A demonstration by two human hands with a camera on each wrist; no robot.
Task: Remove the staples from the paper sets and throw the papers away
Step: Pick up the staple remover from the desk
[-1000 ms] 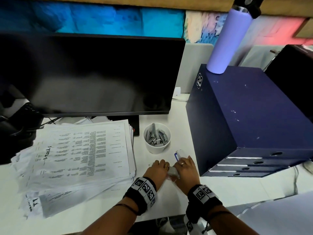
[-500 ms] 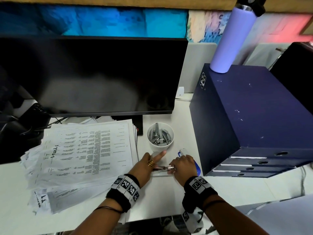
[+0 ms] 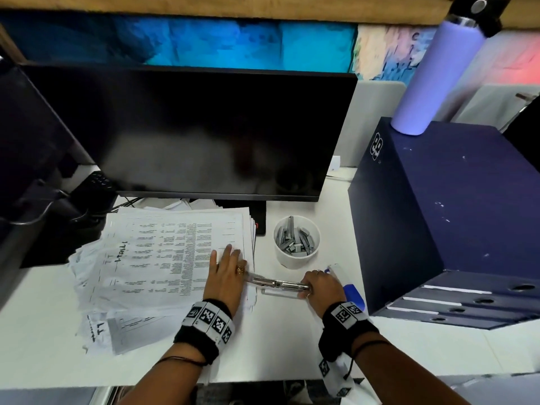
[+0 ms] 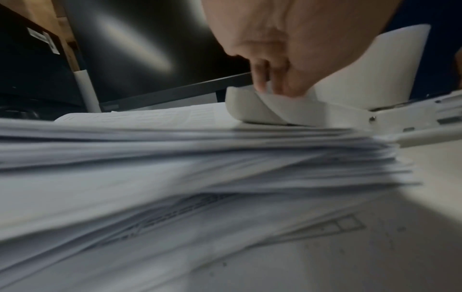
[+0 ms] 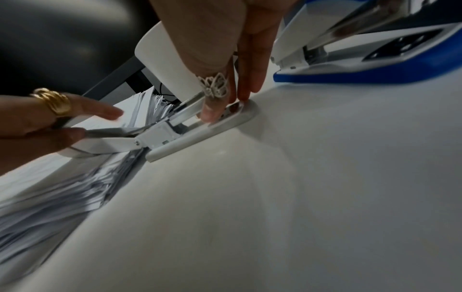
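- I see a white stapler [image 3: 277,285] folded open on the white desk [image 3: 292,346], its long axis running left to right, one end on the paper stack [image 3: 163,252] and the other on bare desk.
- My left hand [image 3: 226,273] lies on the stack's right edge with fingers stretched out, pressing the stapler's left half down on the paper.
- My right hand [image 3: 320,287] curls its fingertips [image 5: 210,114] around the stapler's right end.
- Just behind the stapler stands a white cup [image 3: 296,242] full of staple strips; the dark monitor [image 3: 190,133] rises beyond it.
- To the stapler's right a blue-and-white stapler [image 5: 362,53] lies near my right hand, with the navy binder box [image 3: 453,214] close beside and a lilac bottle [image 3: 429,80] on top.
- The left wrist view is blurred across the sheets; I cannot make out any staple in the papers.
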